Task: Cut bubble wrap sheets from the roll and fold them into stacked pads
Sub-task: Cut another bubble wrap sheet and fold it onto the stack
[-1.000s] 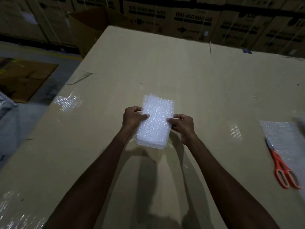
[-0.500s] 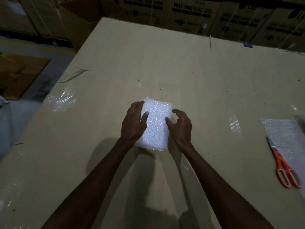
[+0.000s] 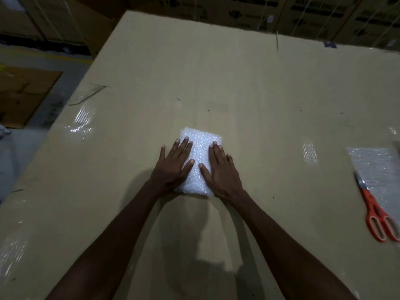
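I'm over a broad cardboard desk (image 3: 238,83), printed cartons (image 3: 303,14) stacked along twelve o'clock, floor dropping off at nine. Folded bubble wrap pad (image 3: 200,156) lies dead centre; my left hand (image 3: 173,163) and right hand (image 3: 220,167) press it flat, fingers straight, gripping nothing. Orange scissors (image 3: 376,215) lie at three o'clock across a bubble wrap sheet (image 3: 376,167), well apart.
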The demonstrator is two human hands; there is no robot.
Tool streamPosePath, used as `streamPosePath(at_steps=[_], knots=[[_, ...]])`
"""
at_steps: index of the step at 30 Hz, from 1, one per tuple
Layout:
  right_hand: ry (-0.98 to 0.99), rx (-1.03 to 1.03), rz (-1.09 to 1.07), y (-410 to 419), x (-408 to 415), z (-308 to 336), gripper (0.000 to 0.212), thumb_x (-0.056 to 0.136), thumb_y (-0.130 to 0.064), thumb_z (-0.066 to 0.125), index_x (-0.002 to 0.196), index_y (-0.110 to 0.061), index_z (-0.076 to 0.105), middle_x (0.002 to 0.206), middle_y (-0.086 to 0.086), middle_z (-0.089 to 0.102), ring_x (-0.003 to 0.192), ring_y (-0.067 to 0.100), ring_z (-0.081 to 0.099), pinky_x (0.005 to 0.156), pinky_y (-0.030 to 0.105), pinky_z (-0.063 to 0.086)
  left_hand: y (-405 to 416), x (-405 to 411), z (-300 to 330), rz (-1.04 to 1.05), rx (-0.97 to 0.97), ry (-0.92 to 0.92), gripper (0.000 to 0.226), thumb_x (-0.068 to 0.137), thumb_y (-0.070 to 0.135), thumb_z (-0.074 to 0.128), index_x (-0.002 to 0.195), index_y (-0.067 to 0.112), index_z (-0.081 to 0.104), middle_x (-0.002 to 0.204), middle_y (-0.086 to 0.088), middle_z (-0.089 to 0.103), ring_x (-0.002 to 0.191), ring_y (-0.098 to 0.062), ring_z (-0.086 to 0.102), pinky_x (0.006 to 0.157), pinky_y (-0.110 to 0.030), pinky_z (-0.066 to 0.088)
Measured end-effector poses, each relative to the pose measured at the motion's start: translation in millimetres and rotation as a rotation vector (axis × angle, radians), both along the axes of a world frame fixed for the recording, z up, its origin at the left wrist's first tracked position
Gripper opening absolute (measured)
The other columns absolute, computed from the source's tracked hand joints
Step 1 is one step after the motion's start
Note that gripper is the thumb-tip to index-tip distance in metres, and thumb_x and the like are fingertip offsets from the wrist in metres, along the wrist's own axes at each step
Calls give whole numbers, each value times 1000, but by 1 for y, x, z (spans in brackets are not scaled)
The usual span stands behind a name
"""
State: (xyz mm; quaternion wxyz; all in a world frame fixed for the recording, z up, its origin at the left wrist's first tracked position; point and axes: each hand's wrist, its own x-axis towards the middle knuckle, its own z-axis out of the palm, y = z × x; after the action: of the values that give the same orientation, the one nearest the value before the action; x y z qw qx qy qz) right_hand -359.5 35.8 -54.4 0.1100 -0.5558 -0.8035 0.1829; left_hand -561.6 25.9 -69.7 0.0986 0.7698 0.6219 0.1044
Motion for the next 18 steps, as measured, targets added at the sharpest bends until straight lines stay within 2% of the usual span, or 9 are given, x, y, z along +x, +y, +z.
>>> streamPosePath(at_steps=[3,6,9,12,16,18], knots=[[-18,-17,16,1,2,-2,81,100,-60,17,164,-13,5,172,2,-2,158,15,-3,126,43,3,2,-5,-1,-29,1,48,68,104,55,12,158,18,26,165,-2,20,151,-25,21,113,-64,21],[-22,-60,36,4,3,0,74,107,-53,27,164,-13,1,172,3,-6,158,16,-6,127,47,1,5,-1,7,3,-83,21,76,94,64,6,160,26,10,166,9,0,154,-20,2,118,-61,2],[-20,-64,60,7,10,13,75,106,-55,24,164,-15,-2,171,3,-10,157,17,-8,126,49,-1,5,4,27,20,-140,37,86,85,67,-5,160,26,2,166,9,-10,154,-20,-11,118,-58,-9],[19,-13,10,3,31,33,73,103,-55,19,164,-18,0,171,2,-7,158,17,-6,124,46,-4,3,13,47,11,-74,10,86,87,64,-4,160,21,7,167,2,-7,154,-23,-8,118,-59,-5],[-21,46,-74,-12,81,50,65,109,-43,33,163,-15,10,172,4,-1,158,19,-1,125,48,4,-5,49,59,-19,90,-66,73,99,54,10,157,13,26,167,-5,12,154,-26,7,118,-61,8],[-3,40,-99,-23,110,55,65,109,-44,32,163,-15,12,172,4,3,158,19,1,125,47,6,-11,77,63,-39,134,-103,70,100,51,14,155,11,32,166,-7,18,153,-28,13,118,-60,12]])
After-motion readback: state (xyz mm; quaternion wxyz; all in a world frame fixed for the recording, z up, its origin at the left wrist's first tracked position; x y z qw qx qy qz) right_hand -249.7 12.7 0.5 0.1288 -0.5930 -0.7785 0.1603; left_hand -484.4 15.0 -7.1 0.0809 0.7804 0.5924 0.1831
